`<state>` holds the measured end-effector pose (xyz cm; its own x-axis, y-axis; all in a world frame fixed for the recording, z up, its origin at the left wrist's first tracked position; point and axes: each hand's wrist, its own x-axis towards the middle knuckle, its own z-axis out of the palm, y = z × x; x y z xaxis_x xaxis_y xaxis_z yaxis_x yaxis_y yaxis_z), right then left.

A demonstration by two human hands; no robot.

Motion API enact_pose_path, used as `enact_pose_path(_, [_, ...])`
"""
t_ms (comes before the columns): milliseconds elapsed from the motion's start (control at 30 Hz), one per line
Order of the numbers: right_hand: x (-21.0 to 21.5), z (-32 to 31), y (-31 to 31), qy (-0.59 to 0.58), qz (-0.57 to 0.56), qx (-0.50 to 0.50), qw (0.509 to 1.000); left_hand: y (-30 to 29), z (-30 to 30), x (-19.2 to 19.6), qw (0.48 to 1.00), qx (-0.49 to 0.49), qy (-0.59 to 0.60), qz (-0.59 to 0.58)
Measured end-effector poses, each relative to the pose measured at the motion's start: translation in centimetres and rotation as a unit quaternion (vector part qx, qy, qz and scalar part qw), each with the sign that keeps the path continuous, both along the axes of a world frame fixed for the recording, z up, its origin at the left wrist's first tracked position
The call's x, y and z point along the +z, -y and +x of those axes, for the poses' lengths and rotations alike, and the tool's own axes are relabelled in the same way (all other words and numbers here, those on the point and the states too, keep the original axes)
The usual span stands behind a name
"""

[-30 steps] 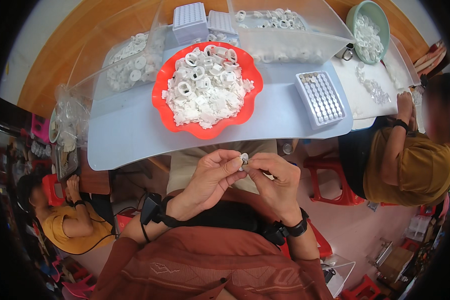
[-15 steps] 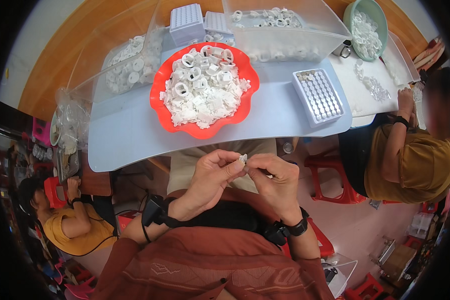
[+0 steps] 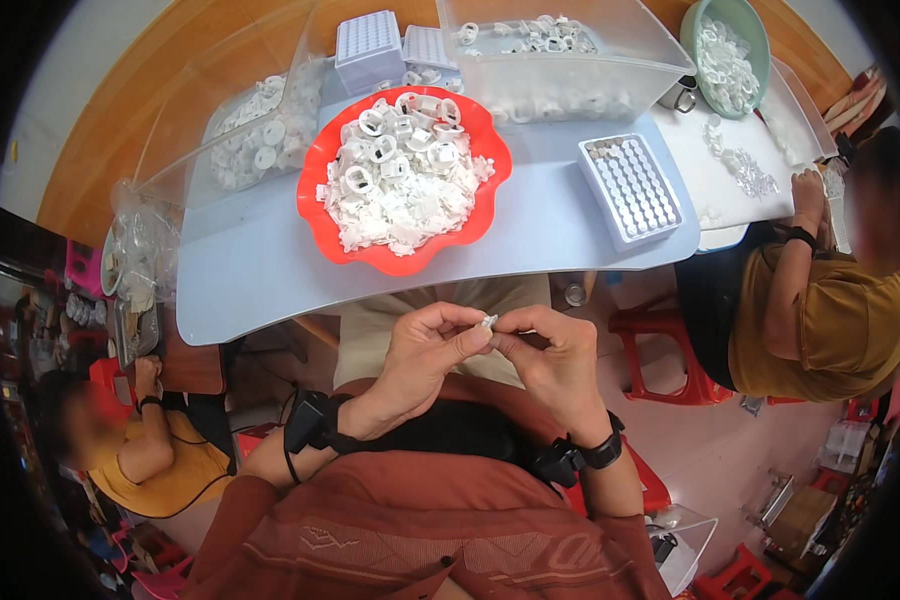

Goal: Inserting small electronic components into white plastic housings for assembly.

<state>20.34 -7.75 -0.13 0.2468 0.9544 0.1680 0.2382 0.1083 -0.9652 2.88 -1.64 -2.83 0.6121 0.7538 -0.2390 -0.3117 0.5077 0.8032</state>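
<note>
Between the fingertips of both my hands is a small white plastic part (image 3: pixel 489 321), held over my lap just short of the table edge. My left hand (image 3: pixel 432 350) pinches it from the left with thumb and forefinger. From the right, my right hand (image 3: pixel 552 358) closes its thumb and forefinger on the same part. Its exact shape is mostly covered by the fingers. Beyond my hands, a red scalloped bowl (image 3: pixel 398 262) stands on the blue table (image 3: pixel 255 285), heaped with white plastic rings and small flat pieces.
A white rack (image 3: pixel 627 240) with rows of round white pieces sits at the right. Clear bins (image 3: pixel 560 88) with white parts line the back. A pale green bowl (image 3: pixel 760 50) holds translucent pieces. Seated people are at right (image 3: pixel 820 320) and left (image 3: pixel 160 465).
Both hands keep their pinch on the small part, which has tilted slightly between the fingertips. The table and its contents appear shifted a little to the left in view.
</note>
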Motion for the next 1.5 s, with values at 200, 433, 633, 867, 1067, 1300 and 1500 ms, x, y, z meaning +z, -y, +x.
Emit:
enact_pose_path(200, [-0.3,0.3,0.0,-0.081,-0.040,0.005,0.996,0.0,0.3,0.3,0.999,-0.005,-0.019,0.029])
enact_pose_path(433, [-0.5,0.0,0.3,-0.051,0.003,-0.012,0.999,-0.2,0.4,0.5,0.999,-0.012,-0.023,0.038])
enact_pose_path(633, [-0.9,-0.3,0.6,0.068,0.075,-0.020,0.995,-0.1,0.4,0.1,0.999,-0.013,-0.002,0.033])
enact_pose_path(867, [-1.1,-0.2,0.5,0.175,0.144,-0.034,0.973,0.1,0.5,0.0,0.999,-0.014,-0.004,0.037])
enact_pose_path(1067, [-1.8,-0.1,0.4,0.186,0.178,-0.023,0.966,0.3,0.4,-0.4,1.000,-0.013,-0.002,0.025])
enact_pose_path(1300, [-2.3,-0.2,0.3,0.147,0.175,-0.033,0.973,0.4,0.8,-0.6,1.000,0.000,0.016,0.017])
enact_pose_path(1500, [-2.4,0.0,0.2,0.185,0.205,-0.033,0.961,0.4,0.9,-0.8,1.000,0.002,0.013,0.005])
